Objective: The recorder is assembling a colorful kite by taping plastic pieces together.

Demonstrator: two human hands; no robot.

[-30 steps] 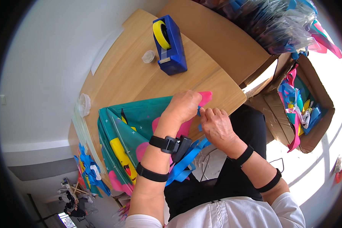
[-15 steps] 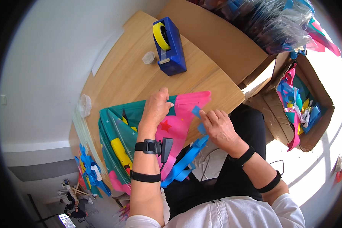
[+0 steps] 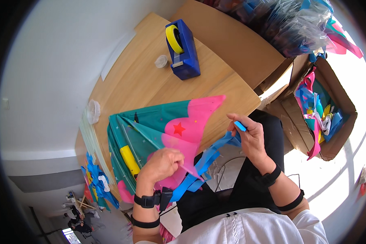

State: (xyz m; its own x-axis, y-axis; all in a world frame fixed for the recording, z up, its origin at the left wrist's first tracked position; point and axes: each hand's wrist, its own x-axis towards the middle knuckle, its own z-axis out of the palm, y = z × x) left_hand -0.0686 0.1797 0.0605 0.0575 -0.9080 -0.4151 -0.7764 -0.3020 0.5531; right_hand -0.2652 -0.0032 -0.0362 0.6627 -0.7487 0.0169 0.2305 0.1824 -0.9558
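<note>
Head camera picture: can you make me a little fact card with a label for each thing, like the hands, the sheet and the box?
Left hand: pinches a pink part of the green-and-pink sheet
Right hand: holds a blue strip
Sheet: partly folded, with a red star, on the wooden table
Also on table: blue tape dispenser with yellow roll
On the right: open cardboard box with colourful pieces inside

Small workshop/packing rm, by the look. Pale wood-grain table (image 3: pixel 138 73) w/ blue block-shaped tape dispenser (image 3: pixel 189 63) & yellow tape roll (image 3: pixel 173 40); thin teal-and-pink printed sheet (image 3: pixel 154 116) lies there. Big brown cardboard box (image 3: pixel 232 36) alongside; open brown carton (image 3: pixel 290 112), loaded w/ multicol. scraps (image 3: pixel 335 122). Bulging clear plastic bags (image 3: pixel 301 30), top rt. Blue strips (image 3: pixel 95 177) bunched at table's L edge. Plain white wall (image 3: pixel 65 77).
</note>
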